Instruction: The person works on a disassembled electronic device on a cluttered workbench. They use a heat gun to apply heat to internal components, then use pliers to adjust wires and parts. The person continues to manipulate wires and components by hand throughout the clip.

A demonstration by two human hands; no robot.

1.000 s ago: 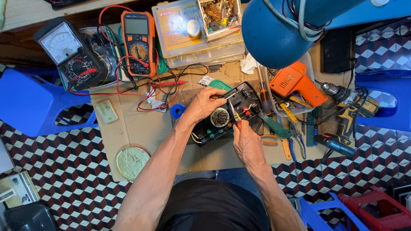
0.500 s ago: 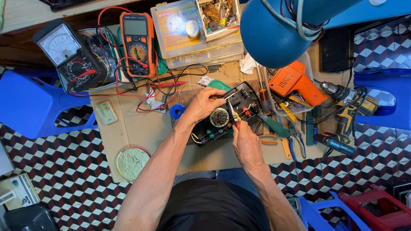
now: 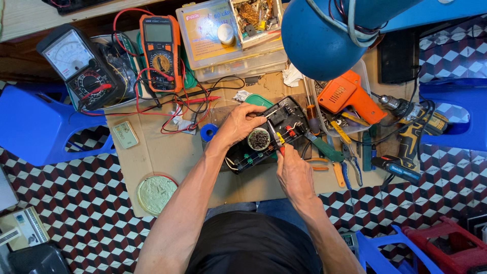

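A black opened electronic device (image 3: 284, 124) with a round speaker and coloured wires lies on a sheet of cardboard (image 3: 152, 152). My left hand (image 3: 238, 124) grips the device's left side and steadies it. In my right hand (image 3: 293, 172) is a small screwdriver (image 3: 276, 138) with a yellow and red handle. Its tip points into the device beside the speaker.
An orange digital multimeter (image 3: 160, 50), an analogue meter (image 3: 76, 66) and red and black test leads lie at the back left. A clear parts box (image 3: 228, 38), a blue lamp head (image 3: 324, 38), an orange soldering gun (image 3: 350, 96), pliers and a drill sit right. Blue stools flank the cardboard.
Both hands stay on the device. The right hand and screwdriver have shifted only slightly.
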